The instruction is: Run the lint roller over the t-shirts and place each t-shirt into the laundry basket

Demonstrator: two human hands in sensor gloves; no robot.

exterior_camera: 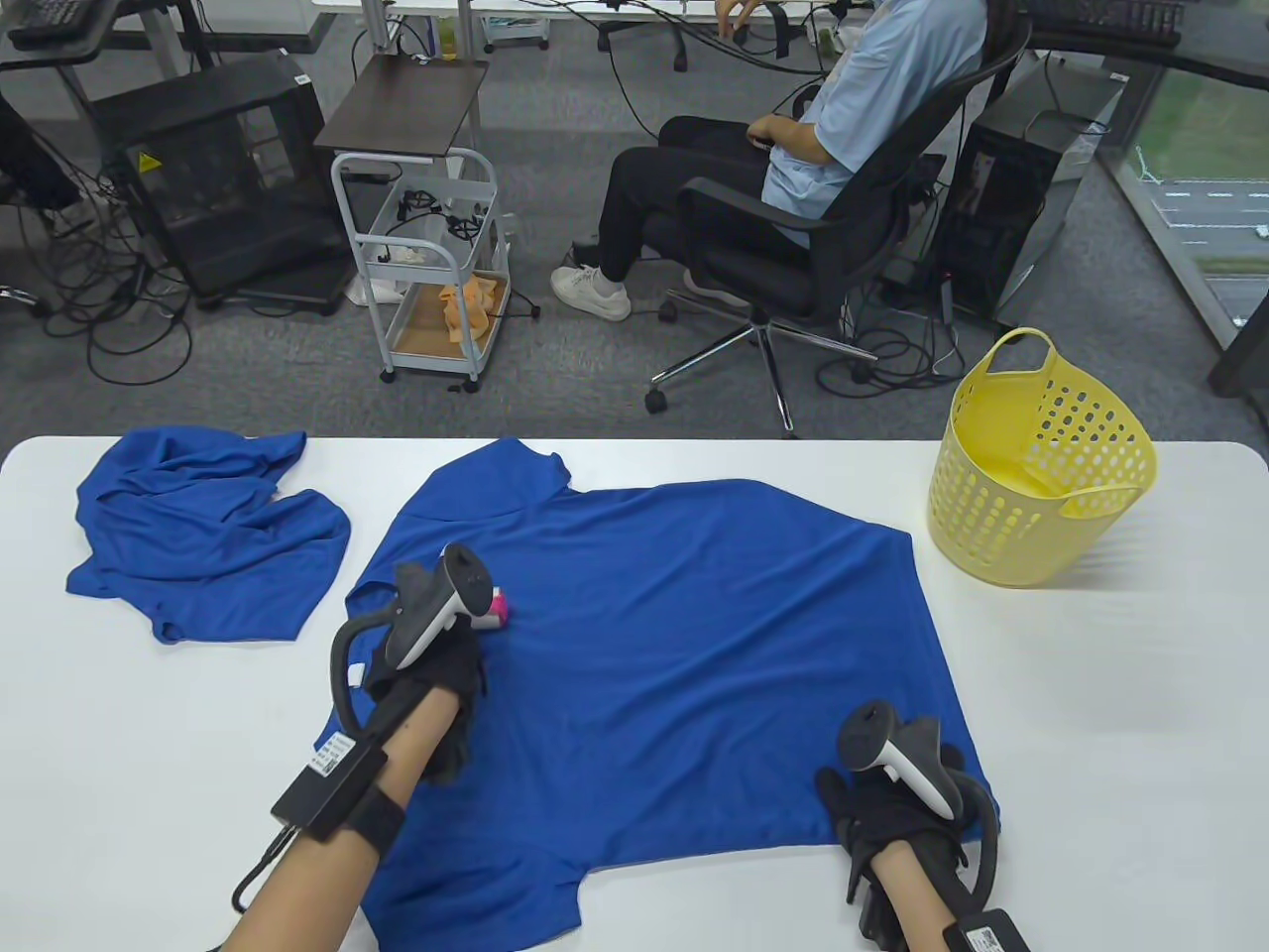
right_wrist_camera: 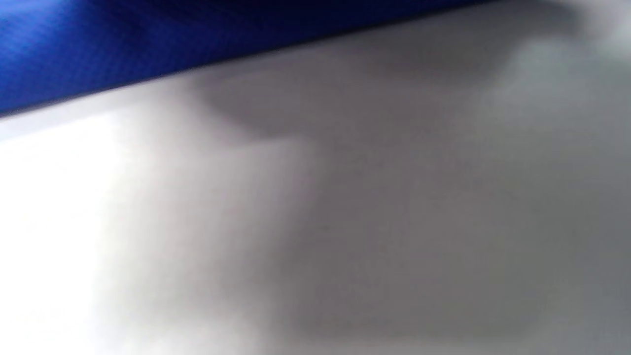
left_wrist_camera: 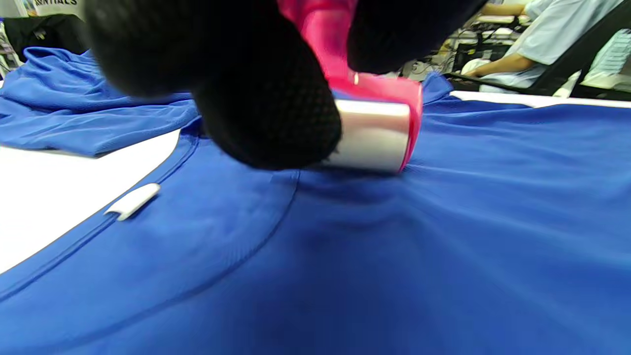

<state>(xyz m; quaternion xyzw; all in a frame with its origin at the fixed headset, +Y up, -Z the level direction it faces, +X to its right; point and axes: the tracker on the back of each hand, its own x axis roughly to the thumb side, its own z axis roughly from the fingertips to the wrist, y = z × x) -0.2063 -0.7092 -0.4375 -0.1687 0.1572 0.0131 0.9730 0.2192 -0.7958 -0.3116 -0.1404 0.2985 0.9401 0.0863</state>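
An office. Beyond the white table (exterior_camera: 1091,694), grey carpet (exterior_camera: 555,397) carries loose cables (exterior_camera: 119,327), two computer towers (exterior_camera: 208,178) (exterior_camera: 1031,178), a white wheeled cart (exterior_camera: 426,268) and a small dark side table (exterior_camera: 406,104). A person (exterior_camera: 793,149) sits in a black swivel chair (exterior_camera: 793,268) at a desk (exterior_camera: 1110,30). A window (exterior_camera: 1205,198) bounds the right side.

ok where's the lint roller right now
In the table view the lint roller is left of centre, gripped by the left hand, resting on the spread t-shirt near its collar.
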